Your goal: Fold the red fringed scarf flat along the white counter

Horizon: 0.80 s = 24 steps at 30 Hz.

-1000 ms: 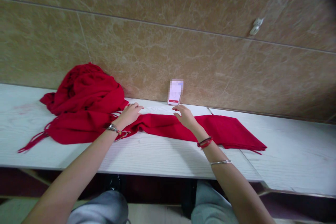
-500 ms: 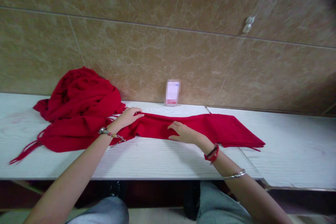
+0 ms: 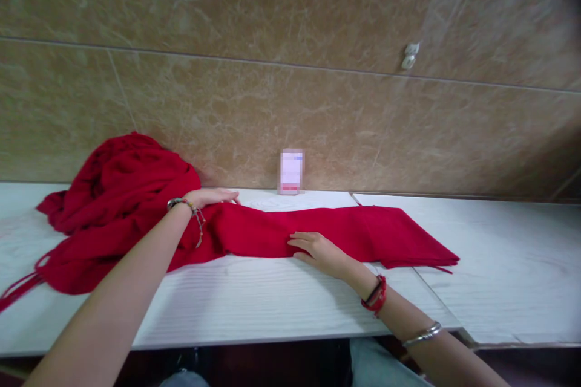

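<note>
A red scarf strip (image 3: 272, 233), folded long and narrow, lies flat across the white tabletop. Its right end is smooth and cut on a slant, with a thin strand at the corner. My left hand (image 3: 212, 196) rests at the strip's back edge with its fingers stretched out to the right; its underside is hidden. Further right, my right hand (image 3: 320, 252) lies palm down on the strip near its front edge, fingers extended and gripping nothing. Beside my left forearm sits a bunched heap of red fringed cloth (image 3: 131, 175). Whether heap and strip are one piece I cannot tell.
A phone-like upright object (image 3: 291, 172), blurred out, leans against the brown tiled wall (image 3: 254, 115). A small white fitting (image 3: 410, 55) is on the wall. The white tabletop (image 3: 512, 266) has a seam on the right, and its front edge is close to my legs.
The view has shifted slightly. My left hand has moved a little left along the back edge, its fingers straighter. My right hand has flattened from a curled pose onto the scarf strip.
</note>
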Each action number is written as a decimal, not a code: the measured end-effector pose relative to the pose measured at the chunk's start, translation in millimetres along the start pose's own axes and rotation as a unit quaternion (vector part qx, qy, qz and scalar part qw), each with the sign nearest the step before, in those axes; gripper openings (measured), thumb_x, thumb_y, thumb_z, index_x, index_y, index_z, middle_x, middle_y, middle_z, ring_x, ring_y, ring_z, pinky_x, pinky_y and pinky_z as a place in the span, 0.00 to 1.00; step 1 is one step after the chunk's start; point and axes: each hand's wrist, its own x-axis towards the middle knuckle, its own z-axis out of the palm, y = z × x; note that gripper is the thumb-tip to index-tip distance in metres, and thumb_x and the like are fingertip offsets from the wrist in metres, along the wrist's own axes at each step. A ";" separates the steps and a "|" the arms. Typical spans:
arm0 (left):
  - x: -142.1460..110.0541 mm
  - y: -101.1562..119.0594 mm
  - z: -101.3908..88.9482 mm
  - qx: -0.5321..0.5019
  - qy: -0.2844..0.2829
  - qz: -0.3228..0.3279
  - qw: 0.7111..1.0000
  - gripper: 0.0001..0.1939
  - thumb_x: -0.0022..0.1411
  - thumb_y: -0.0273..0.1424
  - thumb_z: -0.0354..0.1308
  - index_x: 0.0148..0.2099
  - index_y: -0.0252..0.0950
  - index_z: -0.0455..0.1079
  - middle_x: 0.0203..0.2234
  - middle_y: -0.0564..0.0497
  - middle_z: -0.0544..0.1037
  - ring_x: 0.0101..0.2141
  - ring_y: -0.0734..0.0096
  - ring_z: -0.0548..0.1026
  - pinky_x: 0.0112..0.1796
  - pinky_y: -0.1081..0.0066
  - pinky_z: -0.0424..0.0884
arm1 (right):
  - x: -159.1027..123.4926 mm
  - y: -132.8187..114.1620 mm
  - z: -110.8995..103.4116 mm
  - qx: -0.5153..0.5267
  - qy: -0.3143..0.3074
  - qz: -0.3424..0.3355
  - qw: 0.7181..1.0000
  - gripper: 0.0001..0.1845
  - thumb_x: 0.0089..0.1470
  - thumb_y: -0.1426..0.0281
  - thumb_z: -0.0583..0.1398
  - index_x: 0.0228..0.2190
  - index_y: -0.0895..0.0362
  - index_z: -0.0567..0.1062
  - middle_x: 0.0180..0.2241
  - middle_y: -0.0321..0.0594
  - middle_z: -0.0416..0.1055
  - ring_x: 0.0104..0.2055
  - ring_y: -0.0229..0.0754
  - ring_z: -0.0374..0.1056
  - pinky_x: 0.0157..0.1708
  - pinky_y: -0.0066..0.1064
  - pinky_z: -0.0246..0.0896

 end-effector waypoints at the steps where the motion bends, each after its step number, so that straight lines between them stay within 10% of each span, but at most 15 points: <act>1: 0.5 0.8 0.5 -0.010 -0.019 -0.008 1.000 0.28 0.53 0.50 0.45 0.42 0.33 0.70 0.35 0.45 0.77 0.35 0.66 0.72 0.34 0.73 0.66 | 0.4 0.0 -0.2 0.000 0.005 -0.002 1.000 0.17 0.57 0.68 0.52 0.47 0.57 0.69 0.50 0.46 0.66 0.52 0.43 0.60 0.51 0.37 0.55; 6: 18.1 28.9 14.0 0.092 -0.116 -0.008 0.989 0.19 0.45 0.40 0.56 0.37 0.35 0.73 0.34 0.49 0.77 0.33 0.68 0.71 0.31 0.75 0.64 | 0.4 -3.0 -0.6 -0.009 0.017 0.001 1.000 0.16 0.56 0.69 0.52 0.46 0.56 0.71 0.49 0.46 0.66 0.51 0.44 0.61 0.50 0.37 0.56; 12: 58.9 70.4 50.5 0.133 -0.049 -0.010 0.990 0.15 0.44 0.36 0.56 0.34 0.35 0.73 0.28 0.52 0.76 0.30 0.71 0.68 0.30 0.75 0.61 | -0.5 -2.5 2.7 -0.006 0.036 -0.004 0.999 0.16 0.56 0.69 0.52 0.45 0.56 0.71 0.48 0.45 0.67 0.50 0.44 0.62 0.49 0.38 0.57; 24: 70.0 59.5 66.2 0.004 -0.036 -0.031 0.999 0.21 0.36 0.27 0.60 0.38 0.34 0.70 0.24 0.55 0.74 0.27 0.71 0.69 0.25 0.76 0.61 | -2.0 1.3 6.5 -0.015 0.050 -0.013 0.999 0.15 0.56 0.70 0.53 0.45 0.55 0.71 0.48 0.45 0.67 0.50 0.44 0.62 0.50 0.39 0.57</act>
